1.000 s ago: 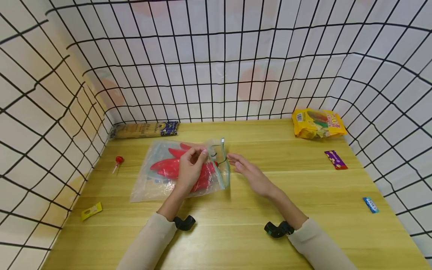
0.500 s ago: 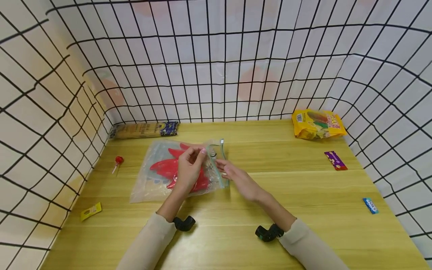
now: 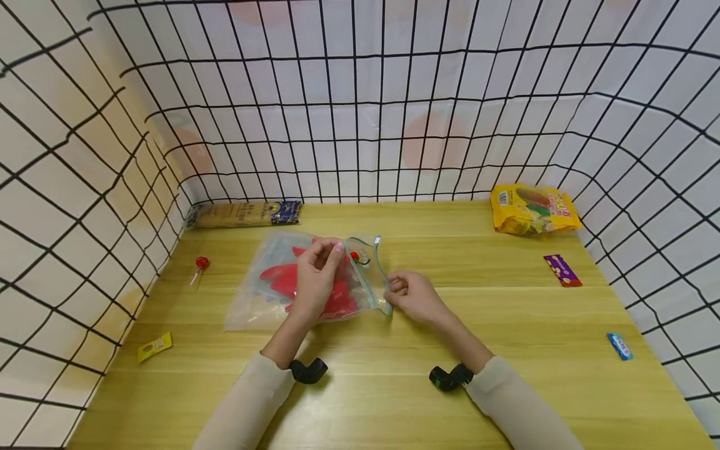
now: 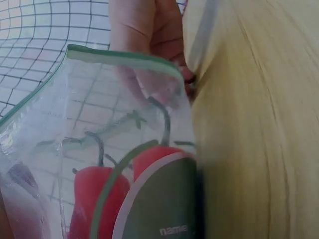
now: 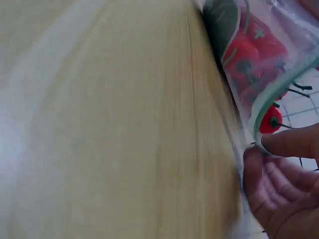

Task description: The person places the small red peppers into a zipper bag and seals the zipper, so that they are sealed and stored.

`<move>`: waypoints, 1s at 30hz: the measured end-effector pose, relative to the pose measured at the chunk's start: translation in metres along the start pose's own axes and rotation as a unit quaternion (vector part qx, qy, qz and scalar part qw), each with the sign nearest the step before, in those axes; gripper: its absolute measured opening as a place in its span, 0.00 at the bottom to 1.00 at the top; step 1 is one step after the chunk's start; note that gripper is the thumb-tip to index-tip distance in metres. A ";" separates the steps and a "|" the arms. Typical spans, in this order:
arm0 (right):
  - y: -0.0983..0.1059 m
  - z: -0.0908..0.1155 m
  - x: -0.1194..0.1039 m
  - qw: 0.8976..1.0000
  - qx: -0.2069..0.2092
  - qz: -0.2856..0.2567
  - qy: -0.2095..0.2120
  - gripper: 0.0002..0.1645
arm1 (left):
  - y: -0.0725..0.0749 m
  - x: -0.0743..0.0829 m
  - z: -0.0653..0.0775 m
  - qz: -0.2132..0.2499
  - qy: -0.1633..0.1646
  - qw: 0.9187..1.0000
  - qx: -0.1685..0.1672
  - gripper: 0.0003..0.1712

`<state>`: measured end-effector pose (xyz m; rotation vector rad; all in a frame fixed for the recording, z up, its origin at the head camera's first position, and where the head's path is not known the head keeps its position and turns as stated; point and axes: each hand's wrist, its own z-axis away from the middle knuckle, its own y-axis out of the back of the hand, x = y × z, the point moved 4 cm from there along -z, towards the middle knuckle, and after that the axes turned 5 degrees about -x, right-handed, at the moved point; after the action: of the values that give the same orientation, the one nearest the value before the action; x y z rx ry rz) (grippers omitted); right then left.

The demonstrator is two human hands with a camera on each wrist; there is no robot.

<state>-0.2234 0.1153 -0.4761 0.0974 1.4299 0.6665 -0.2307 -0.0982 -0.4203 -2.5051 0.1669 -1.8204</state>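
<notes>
A clear zip-lock bag (image 3: 247, 311) lies on the table with its mouth to the right, spread apart. Inside are several red chili peppers (image 3: 279, 276) with dark green stems; a stem pokes toward the mouth. My left hand (image 3: 315, 278) pinches the bag's upper layer close to the green zip edge. With thumb and forefinger, my right hand (image 3: 417, 299) pinches the near corner of the mouth, seen closer in the right wrist view, where the green zip strip (image 5: 271, 92) curves up from the fingertips. The left wrist view shows peppers (image 4: 94, 199) through the plastic.
Behind the bag lies a pack of noodles (image 3: 242, 214). A lollipop (image 3: 201, 264) and a yellow sachet (image 3: 154, 347) are on the left. Rightward are a yellow packet (image 3: 534, 209), a purple wrapper (image 3: 562, 270) and a blue wrapper (image 3: 620, 345). Black wire mesh (image 3: 382, 144) encloses the table.
My right hand moved from beside the mouth to its edge, reached in, then came back to pinch the near corner. The mouth is spread wider. My left hand kept its hold.
</notes>
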 end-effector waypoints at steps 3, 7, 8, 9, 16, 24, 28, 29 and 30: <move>0.007 0.002 0.000 1.000 0.014 -0.017 0.005 0.14 | 0.000 0.004 0.002 0.002 -0.004 1.000 -0.001 0.15; 0.034 0.007 -0.010 0.998 0.047 -0.038 0.031 0.15 | 0.003 0.019 0.001 0.005 -0.016 1.000 0.008 0.13; 0.044 0.007 -0.015 0.997 0.055 -0.039 0.039 0.16 | 0.004 0.024 0.000 0.005 -0.028 1.000 0.010 0.12; 0.054 0.007 -0.019 0.996 0.062 -0.037 0.048 0.17 | 0.004 0.030 -0.001 0.007 -0.040 0.999 0.011 0.12; 0.124 -0.010 -0.081 0.988 0.113 0.017 0.099 0.18 | -0.006 0.078 -0.014 -0.020 -0.136 0.991 0.010 0.09; 0.142 -0.034 -0.161 0.982 0.045 0.068 0.172 0.19 | -0.051 0.121 -0.023 -0.028 -0.254 0.966 -0.021 0.06; 0.133 -0.036 -0.181 0.972 -0.032 0.110 0.205 0.16 | -0.068 0.126 -0.022 -0.114 -0.319 0.941 0.008 0.07; 0.131 -0.034 -0.183 0.969 -0.045 0.119 0.212 0.16 | -0.070 0.125 -0.021 -0.136 -0.335 0.932 0.018 0.07; 0.130 -0.032 -0.185 0.966 -0.053 0.130 0.219 0.15 | -0.070 0.125 -0.019 -0.156 -0.350 0.923 0.026 0.08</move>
<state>-0.2999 0.1227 -0.2608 0.0547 1.8199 1.0260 -0.2061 -0.0415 -0.2895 -3.0783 -0.3170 -0.8472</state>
